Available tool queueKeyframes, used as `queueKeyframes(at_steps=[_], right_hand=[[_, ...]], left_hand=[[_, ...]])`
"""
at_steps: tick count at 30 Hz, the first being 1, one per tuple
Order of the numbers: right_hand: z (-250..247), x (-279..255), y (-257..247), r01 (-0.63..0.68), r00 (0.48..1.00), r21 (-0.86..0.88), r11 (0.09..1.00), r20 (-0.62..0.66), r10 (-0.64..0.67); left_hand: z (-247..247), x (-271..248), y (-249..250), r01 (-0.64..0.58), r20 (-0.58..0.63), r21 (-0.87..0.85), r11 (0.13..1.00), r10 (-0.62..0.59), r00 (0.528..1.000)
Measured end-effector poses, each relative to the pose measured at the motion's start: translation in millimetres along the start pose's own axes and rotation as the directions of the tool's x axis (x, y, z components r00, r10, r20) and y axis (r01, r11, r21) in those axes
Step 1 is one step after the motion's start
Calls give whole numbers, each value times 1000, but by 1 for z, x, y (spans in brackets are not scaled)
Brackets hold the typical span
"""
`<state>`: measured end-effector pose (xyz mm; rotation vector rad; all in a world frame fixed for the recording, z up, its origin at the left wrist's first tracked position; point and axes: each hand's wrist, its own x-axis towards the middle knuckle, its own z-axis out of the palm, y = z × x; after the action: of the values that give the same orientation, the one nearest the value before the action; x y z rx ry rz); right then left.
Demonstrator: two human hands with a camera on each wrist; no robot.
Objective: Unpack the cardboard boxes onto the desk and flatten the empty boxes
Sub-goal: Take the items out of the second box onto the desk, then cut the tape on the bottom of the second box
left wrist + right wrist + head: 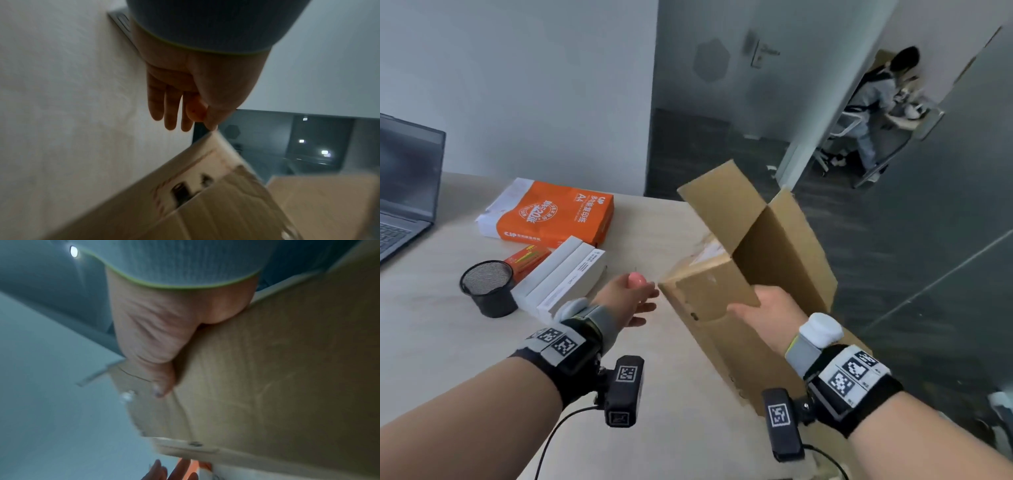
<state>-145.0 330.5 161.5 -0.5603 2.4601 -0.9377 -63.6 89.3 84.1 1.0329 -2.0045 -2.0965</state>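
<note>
An open brown cardboard box [709, 291] is tilted up over the desk's right edge, its flaps spread toward the floor; a shipping label shows on one side [205, 186]. My right hand [760, 308] grips the box wall, thumb [162, 386] pressed on the outside and fingers hidden behind the cardboard [287, 369]. My left hand [630, 298] hovers just left of the box corner and pinches a small pink rounded object [637, 280] between thumb and forefinger [195, 110], the other fingers fairly straight. What is inside the box is hidden.
On the pale desk [465, 342] lie an orange A4 paper ream [558, 216], white flat boxes [565, 277], a small orange box [527, 258], a black mesh pen cup [489, 287] and a laptop [404, 192]. A person sits beyond the doorway [876, 102].
</note>
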Motion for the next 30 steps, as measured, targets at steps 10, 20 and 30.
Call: queueKeyframes(at_steps=[10, 20, 30], right_hand=[[-20, -21, 61, -14, 996, 867, 498, -32, 84], [23, -94, 168, -256, 684, -210, 944, 650, 330], [-26, -74, 145, -10, 949, 16, 1000, 316, 4]], left_hand=[[76, -80, 130, -571, 16, 437, 695, 629, 777], [140, -24, 13, -326, 270, 892, 314, 210, 940], [162, -45, -1, -331, 256, 833, 443, 222, 941]])
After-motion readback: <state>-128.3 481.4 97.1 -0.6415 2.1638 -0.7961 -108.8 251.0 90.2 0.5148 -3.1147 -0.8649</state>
